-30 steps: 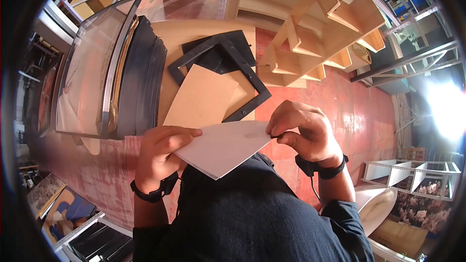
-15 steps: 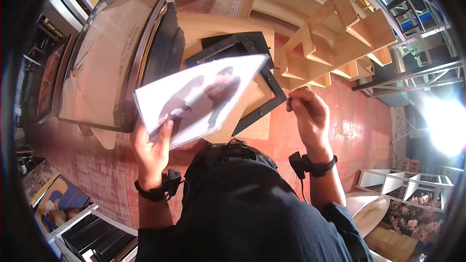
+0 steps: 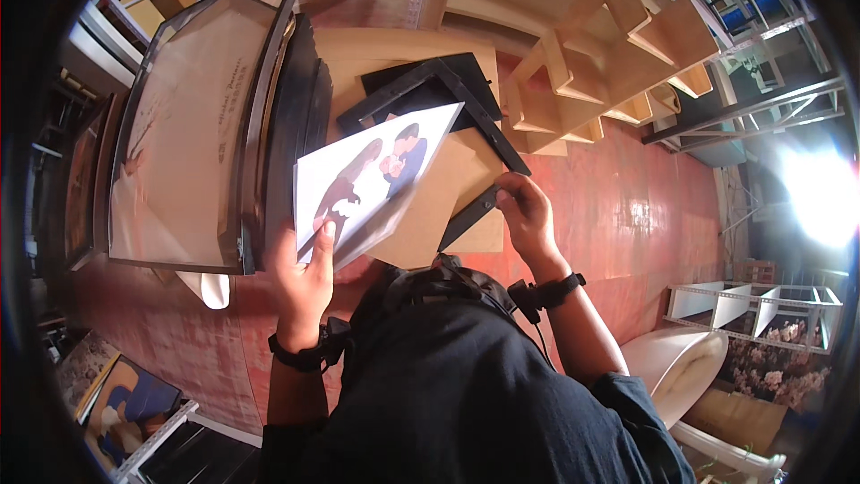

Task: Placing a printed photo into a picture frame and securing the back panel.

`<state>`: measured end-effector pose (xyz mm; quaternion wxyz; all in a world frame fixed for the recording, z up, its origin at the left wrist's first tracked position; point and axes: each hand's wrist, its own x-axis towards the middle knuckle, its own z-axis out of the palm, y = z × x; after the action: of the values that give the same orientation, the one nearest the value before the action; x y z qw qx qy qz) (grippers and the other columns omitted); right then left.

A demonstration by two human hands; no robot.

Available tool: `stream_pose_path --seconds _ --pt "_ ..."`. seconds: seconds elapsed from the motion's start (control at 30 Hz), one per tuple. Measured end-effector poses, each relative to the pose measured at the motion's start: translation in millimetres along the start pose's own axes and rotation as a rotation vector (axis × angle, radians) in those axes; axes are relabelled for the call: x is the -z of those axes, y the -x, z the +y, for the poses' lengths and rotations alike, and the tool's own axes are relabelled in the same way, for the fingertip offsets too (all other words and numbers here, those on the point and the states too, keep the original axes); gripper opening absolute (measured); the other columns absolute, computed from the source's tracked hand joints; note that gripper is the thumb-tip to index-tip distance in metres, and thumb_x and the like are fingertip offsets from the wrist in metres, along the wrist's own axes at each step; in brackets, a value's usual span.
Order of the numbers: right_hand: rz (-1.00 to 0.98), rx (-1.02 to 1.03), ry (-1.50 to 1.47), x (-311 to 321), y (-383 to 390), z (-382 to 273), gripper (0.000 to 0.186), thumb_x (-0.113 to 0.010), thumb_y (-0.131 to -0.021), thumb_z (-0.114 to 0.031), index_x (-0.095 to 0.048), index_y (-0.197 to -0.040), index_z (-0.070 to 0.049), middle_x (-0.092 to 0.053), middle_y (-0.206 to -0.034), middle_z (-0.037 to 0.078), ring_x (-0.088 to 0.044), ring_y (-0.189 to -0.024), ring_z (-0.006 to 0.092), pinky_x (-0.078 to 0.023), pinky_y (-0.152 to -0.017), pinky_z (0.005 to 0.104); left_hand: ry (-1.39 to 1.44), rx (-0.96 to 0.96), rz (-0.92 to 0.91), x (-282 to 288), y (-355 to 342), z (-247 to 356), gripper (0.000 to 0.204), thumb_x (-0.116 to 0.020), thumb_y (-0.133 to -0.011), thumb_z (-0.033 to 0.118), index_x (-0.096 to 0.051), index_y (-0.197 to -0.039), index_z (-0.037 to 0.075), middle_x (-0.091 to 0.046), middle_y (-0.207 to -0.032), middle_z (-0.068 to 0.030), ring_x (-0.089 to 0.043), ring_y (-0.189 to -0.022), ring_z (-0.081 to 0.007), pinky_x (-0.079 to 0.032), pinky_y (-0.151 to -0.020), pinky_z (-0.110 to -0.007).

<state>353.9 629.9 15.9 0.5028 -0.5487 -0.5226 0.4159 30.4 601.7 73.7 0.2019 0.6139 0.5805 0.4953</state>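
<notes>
My left hand [image 3: 303, 282] is closed on the near edge of a white printed sheet [image 3: 365, 181], thumb on top. It bears a drawing of two figures with a baby and is held tilted, with more white paper showing beneath. At the right corner of an empty black picture frame [image 3: 491, 133], my right hand [image 3: 530, 220] has thumb and forefinger closed, seemingly on the frame; the fingers hide that corner. The frame lies over a brown board [image 3: 448, 181] and a dark panel [image 3: 470, 74], partly covered by the sheet.
Large dark-framed pictures [image 3: 184, 139] stand upright close on the left. A light wooden shelf unit [image 3: 582, 67] is at the far right. Behind me to the right are a white rack [image 3: 752, 314] and a pale curved object [image 3: 685, 363]. The floor [image 3: 618, 233] is red.
The sheet has tilted, so its drawing shows clearly where it was washed out. My right hand has moved left from beside the frame onto its corner.
</notes>
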Motion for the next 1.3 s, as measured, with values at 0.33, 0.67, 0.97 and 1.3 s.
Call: stream_pose_path --seconds 0.33,0.67,0.97,1.3 --pt "-0.238 -0.679 -0.139 5.0 -25.4 111.9 0.022 -0.056 -0.097 -0.011 -0.067 -0.11 0.004 -0.065 -0.087 0.007 -0.064 -0.078 0.0158 -0.057 -0.07 0.0312 -0.037 0.119 -0.201 -14.9 -6.3 3.7 0.022 -0.07 -0.095 0.015 -0.062 -0.103 -0.003 -0.07 -0.092 -0.0196 -0.07 -0.087 -0.0282 -0.053 -0.077 -0.037" --pt "-0.312 -0.694 -0.038 -14.4 -43.7 142.1 0.029 -0.062 -0.092 -0.02 -0.07 -0.097 0.007 -0.071 -0.085 0.012 -0.069 -0.071 0.0196 -0.059 -0.06 0.0313 0.121 0.475 -0.596 -104.8 -61.1 -122.8 0.026 -0.069 -0.089 -0.004 -0.063 -0.115 -0.003 -0.068 -0.101 -0.0055 -0.062 -0.095 -0.0148 -0.05 -0.086 -0.029" --pt "-0.418 -0.678 0.146 -2.7 -52.1 137.5 0.034 -0.065 -0.091 -0.026 -0.073 -0.091 0.007 -0.071 -0.075 0.012 -0.07 -0.056 0.0213 -0.059 -0.056 0.0311 0.004 0.606 -0.572 -159.5 -71.5 -163.0 0.029 -0.07 -0.088 0.0 -0.065 -0.117 -0.002 -0.071 -0.111 -0.0113 -0.067 -0.105 -0.0218 -0.051 -0.092 -0.033" --pt "-0.487 -0.679 0.227 -21.3 -59.2 131.0 0.04 -0.06 -0.091 -0.032 -0.072 -0.076 0.004 -0.07 -0.067 0.014 -0.071 -0.056 0.0234 -0.058 -0.06 0.0334 -0.229 0.442 -0.519 -170.2 -31.4 -233.1 0.035 -0.075 -0.087 0.016 -0.062 -0.117 0.003 -0.07 -0.113 -0.0143 -0.066 -0.108 -0.028 -0.051 -0.093 -0.038"
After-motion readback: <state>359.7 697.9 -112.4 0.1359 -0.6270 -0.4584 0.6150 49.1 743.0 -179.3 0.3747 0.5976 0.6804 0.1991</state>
